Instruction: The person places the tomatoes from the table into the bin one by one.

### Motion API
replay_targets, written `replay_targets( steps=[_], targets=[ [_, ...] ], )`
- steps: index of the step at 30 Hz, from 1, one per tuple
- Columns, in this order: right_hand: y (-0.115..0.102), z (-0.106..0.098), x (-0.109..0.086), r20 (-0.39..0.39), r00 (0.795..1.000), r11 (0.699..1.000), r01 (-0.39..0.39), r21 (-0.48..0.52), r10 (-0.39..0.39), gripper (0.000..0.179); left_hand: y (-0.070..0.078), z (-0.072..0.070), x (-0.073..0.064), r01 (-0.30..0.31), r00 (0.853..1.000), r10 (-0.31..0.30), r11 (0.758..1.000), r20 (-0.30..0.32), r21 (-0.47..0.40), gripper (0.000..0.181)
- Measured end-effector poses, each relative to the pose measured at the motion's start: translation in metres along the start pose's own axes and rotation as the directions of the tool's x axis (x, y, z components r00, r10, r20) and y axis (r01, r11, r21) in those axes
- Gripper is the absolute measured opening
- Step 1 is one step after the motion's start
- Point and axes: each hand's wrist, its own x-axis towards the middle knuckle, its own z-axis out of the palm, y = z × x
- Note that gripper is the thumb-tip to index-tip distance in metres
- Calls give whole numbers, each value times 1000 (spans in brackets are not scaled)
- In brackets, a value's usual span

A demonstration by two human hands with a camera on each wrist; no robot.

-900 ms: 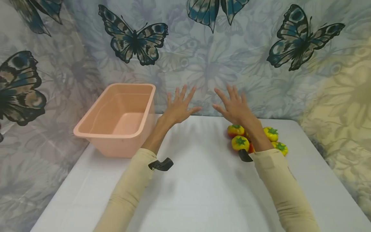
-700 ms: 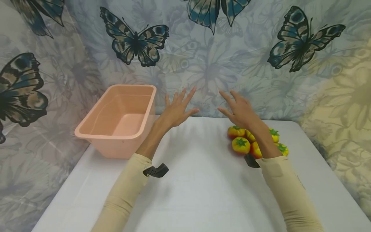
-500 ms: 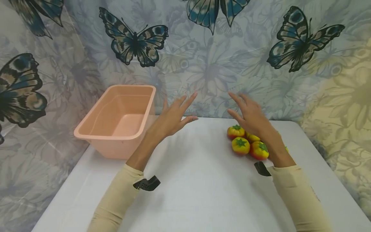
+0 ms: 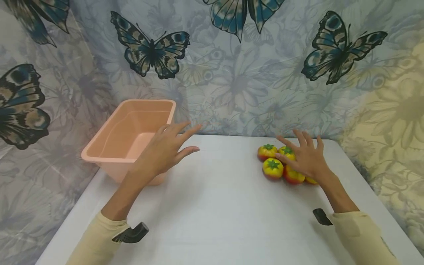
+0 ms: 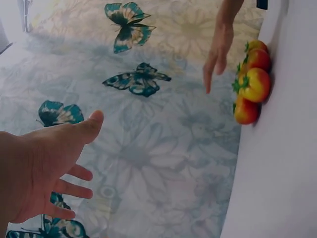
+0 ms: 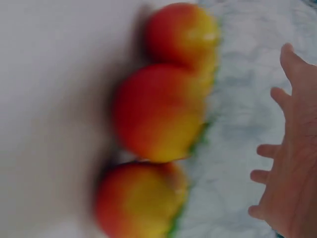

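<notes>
No legible text, brand, number or sign, just faint, illegible marks (image 4: 388, 248) on the right sleeve (image 4: 362, 235).

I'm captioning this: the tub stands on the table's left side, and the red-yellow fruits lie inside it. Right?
Not inside: the fruits lie on the table, to the right of the tub, as the head view shows. The tub does stand on the table's left side.

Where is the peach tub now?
In the head view, the peach tub stands at the left of the white table, by the butterfly backdrop, partly hidden by the left hand.
</notes>
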Motion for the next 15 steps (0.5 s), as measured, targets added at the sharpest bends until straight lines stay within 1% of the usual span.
replay_targets(
  steps=[4, 7, 9, 11, 15],
  targets=[
    [7, 22, -7, 109, 994, 999, -31, 43, 26, 71, -14, -9, -21, 56, 998, -56, 998, -5, -5, 67],
    [10, 34, -8, 125, 992, 997, -30, 73, 21, 70, -24, -15, -35, 96, 995, -96, 995, -8, -3, 68],
    [10, 41, -6, 120, 993, 997, -30, 77, 20, 69, -31, -18, -45, 113, 993, -113, 994, -18, -3, 69],
    [10, 47, -5, 132, 991, 996, -39, 75, 29, 68, -37, -21, -54, 124, 992, -124, 992, -33, 3, 69],
    [10, 53, -4, 182, 982, 996, -68, 66, 55, 69, -45, -26, -70, 148, 987, -147, 989, -61, 4, 68]
  ],
)
